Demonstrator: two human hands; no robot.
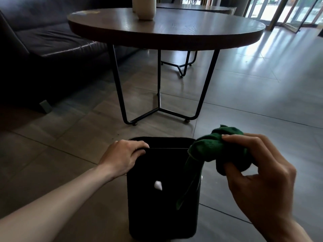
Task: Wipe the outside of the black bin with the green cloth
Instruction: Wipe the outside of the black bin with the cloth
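The black bin [162,210] stands on the tiled floor right in front of me, its open top facing away. A small white blob [158,185] sits on its near side. My left hand [122,155] grips the bin's top rim at the left corner. My right hand [258,173] holds the bunched green cloth [216,151] beside the bin's upper right corner. A strip of the cloth hangs down along the bin's right edge.
A round wooden table [166,28] on thin black metal legs [157,112] stands just beyond the bin, with a cream vase [144,7] on it. A dark leather sofa [43,41] fills the left. Grey floor tiles [262,84] stretch to glass doors at the far right.
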